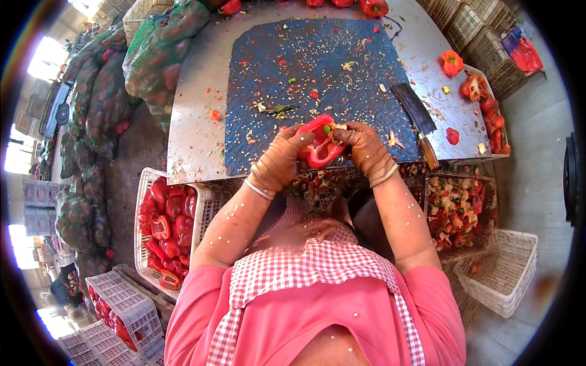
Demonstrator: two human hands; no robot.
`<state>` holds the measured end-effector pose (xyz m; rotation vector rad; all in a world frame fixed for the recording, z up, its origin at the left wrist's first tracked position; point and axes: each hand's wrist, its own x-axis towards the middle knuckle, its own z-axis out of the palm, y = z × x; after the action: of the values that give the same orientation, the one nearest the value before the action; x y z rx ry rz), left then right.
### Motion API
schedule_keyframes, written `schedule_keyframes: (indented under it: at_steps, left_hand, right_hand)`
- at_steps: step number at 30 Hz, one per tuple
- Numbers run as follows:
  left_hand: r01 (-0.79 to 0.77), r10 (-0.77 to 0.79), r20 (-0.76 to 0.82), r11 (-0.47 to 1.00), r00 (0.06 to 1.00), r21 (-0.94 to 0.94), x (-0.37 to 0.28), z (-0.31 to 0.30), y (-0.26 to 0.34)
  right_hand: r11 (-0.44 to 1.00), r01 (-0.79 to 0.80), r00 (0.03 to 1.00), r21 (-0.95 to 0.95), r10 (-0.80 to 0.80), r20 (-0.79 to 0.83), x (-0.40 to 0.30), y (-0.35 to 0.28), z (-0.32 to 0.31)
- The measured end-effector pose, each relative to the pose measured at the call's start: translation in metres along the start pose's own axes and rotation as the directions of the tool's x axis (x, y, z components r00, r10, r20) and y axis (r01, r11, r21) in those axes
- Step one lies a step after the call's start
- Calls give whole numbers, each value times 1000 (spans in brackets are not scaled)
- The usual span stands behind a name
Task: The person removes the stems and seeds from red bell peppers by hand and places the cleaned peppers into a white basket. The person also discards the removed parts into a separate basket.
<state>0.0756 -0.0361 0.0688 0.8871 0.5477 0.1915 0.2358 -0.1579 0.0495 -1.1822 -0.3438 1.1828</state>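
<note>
An opened red bell pepper is held above the near edge of a blue cutting mat. My left hand, in a stained glove, grips its left side. The gloved fingers of my right hand pinch the pale seedy core with a green bit at the pepper's right side. Seeds and pepper scraps are scattered over the mat. A cleaver with a wooden handle lies at the mat's right edge, its handle towards me.
A white crate of red peppers stands lower left. Green mesh sacks are at the left. On the right are a crate of peppers, a container of scraps and a white basket. Whole peppers line the metal table's far edge.
</note>
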Motion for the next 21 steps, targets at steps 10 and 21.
schedule_keyframes:
  at_steps: [10, 21]
  left_hand:
    - [-150, 148, -23, 978, 989, -147, -28, 35, -19]
    - [-381, 421, -81, 875, 903, 300, -27, 20, -25]
  right_hand:
    - [582, 163, 412, -797, -774, -481, -20, -9, -51]
    - [411, -7, 664, -912, -680, -311, -125, -48, -46]
